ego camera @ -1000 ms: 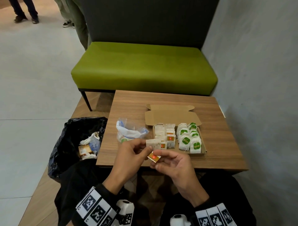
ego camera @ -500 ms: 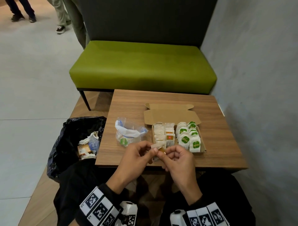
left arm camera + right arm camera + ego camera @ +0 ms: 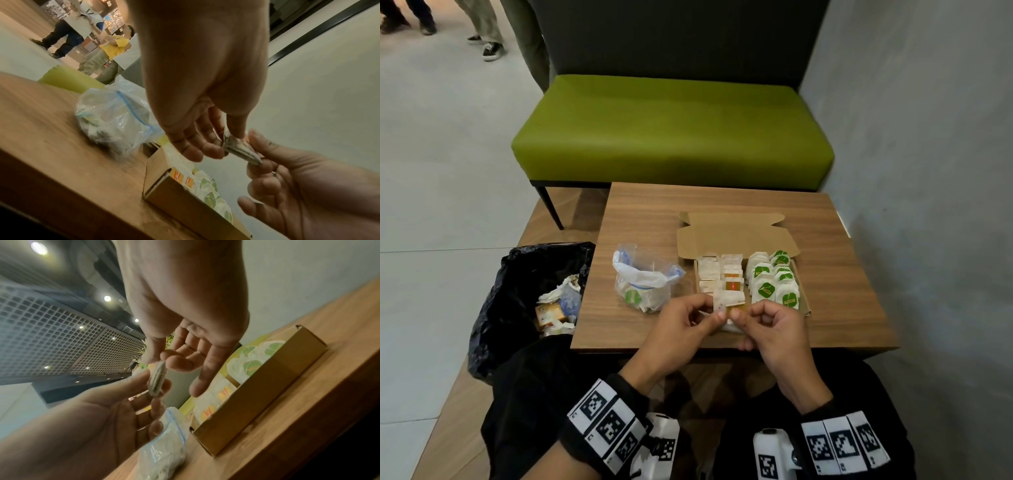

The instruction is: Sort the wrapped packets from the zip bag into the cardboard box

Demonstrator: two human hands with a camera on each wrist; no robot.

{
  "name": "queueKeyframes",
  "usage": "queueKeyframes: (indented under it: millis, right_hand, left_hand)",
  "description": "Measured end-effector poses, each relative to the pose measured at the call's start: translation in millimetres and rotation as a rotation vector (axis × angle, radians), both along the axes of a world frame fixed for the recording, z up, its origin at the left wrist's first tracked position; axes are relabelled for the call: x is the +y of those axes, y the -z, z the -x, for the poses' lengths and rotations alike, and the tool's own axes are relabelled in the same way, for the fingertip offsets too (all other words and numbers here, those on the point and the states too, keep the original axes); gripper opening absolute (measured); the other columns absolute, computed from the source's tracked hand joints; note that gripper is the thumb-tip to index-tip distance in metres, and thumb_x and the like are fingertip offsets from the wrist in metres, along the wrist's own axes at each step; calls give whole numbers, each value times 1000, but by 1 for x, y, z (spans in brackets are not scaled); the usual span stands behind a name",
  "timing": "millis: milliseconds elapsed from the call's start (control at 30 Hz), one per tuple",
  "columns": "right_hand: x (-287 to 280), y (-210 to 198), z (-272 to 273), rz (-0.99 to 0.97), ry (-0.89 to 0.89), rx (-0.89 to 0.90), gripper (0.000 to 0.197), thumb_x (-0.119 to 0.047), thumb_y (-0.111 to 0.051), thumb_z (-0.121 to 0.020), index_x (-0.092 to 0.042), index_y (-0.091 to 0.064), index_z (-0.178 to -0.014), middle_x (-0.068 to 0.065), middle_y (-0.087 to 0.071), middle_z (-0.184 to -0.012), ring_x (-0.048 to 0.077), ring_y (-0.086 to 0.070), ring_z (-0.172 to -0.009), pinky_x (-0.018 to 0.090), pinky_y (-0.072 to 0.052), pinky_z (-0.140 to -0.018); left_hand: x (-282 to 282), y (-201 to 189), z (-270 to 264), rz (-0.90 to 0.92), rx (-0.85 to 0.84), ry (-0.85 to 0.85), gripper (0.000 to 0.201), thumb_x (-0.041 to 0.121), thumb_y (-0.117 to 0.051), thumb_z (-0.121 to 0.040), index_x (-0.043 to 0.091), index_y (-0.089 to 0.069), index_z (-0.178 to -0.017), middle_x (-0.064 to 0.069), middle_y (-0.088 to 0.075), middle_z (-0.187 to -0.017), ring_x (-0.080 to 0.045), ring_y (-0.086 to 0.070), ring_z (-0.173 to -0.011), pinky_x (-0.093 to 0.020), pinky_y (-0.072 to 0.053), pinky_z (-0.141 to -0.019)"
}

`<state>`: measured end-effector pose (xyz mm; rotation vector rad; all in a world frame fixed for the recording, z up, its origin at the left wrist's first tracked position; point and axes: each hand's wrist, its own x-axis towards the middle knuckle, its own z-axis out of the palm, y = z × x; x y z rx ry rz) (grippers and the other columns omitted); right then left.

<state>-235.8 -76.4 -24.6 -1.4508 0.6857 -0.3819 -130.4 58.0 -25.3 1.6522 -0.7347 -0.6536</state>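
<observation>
Both hands hold one small stack of wrapped packets [image 3: 240, 150] edge-on above the near end of the cardboard box [image 3: 804, 301]: the left hand [image 3: 681, 329] and right hand [image 3: 774, 329] each have thumb and fingers clamped on it. Square the stack, keep it pinched, and lower it upright into the orange-marked rows. One zip bag [image 3: 643, 281] lies on the bench [image 3: 842, 308]; box packets cannot be counted exactly.
</observation>
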Motion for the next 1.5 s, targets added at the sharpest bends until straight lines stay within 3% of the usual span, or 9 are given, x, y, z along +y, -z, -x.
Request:
queueKeyframes:
  millis: [133,333,533,633,733,1000,1167,1367,1500]
  right_hand:
    - [-1,8,-2,8,-20,50,38,-33,-83,-64,-2,-67,-78,8,-69,-66,11,-58,-49,32,-53,-51]
    - [-5,12,-3,-10,-15,95,36,-33,-81,-67,-3,-62,-71,7,-61,-54,19,-53,-45,36,-52,-53]
    - [-19,14,-6,159,-129,165,9,-12,-77,-84,-7,-69,-82,5,-67,-60,16,-59,-46,29,-52,-49]
    - [-29,16,-12,238,-147,223,7,-13,-76,-85,-9,-70,-84,2,-68,-61,15,-62,-48,27,-51,-47]
    - [-49,21,-23,292,-82,306,6,-17,-74,-88,-12,-70,-90,7,-72,-76,14,-63,-51,27,-52,-45]
    - [-71,31,-55,609,-298,654,17,-22,-71,-91,-19,-67,-74,4,-70,-66,17,-65,-49,26,-47,-42]
    - [-67,32,-67,803,-249,811,17,-24,-75,-84,-19,-69,-69,-1,-68,-67,19,-68,-65,36,-59,-70]
    - [-54,32,-71,833,-167,822,6,-22,-76,-82,-20,-73,-77,0,-69,-82,20,-63,-79,27,-44,-64]
    - [-56,34,-71,754,-191,822,17,-29,-83,-73,-21,-68,-72,-4,-68,-80,15,-62,-78,25,-41,-60]
  left_hand:
    - [-2,9,-1,-36,-16,-9,10,14,-64,-94,9,-72,-98,-8,-70,-80,-6,-60,-70,-25,-51,-69]
    - [-8,13,1,-41,-14,25,12,19,-66,-93,24,-72,-102,15,-71,-80,-2,-64,-75,-21,-53,-70]
    - [-14,26,-3,-123,-35,-67,11,19,-65,-92,11,-72,-90,-8,-72,-82,-20,-67,-78,-47,-57,-76]
    - [-19,27,-4,-162,-49,-89,10,18,-66,-92,15,-72,-98,2,-71,-84,2,-60,-65,-29,-56,-67]
    - [-21,29,-7,-260,-109,-113,22,22,-66,-92,19,-68,-114,10,-67,-94,6,-56,-63,-9,-44,-60]
    - [-21,33,-4,-382,-264,-52,24,19,-64,-92,20,-65,-116,8,-66,-107,1,-57,-87,-9,-45,-77]
    - [-20,32,-6,-401,-266,-7,25,19,-64,-93,20,-64,-117,8,-64,-109,-2,-59,-93,-19,-51,-86]
    - [-21,34,-5,-390,-289,-38,22,19,-65,-91,20,-66,-114,8,-66,-104,0,-58,-87,-10,-45,-78]
    - [-21,37,-6,-390,-284,-48,22,20,-65,-91,21,-67,-113,10,-66,-102,2,-57,-85,-6,-41,-73]
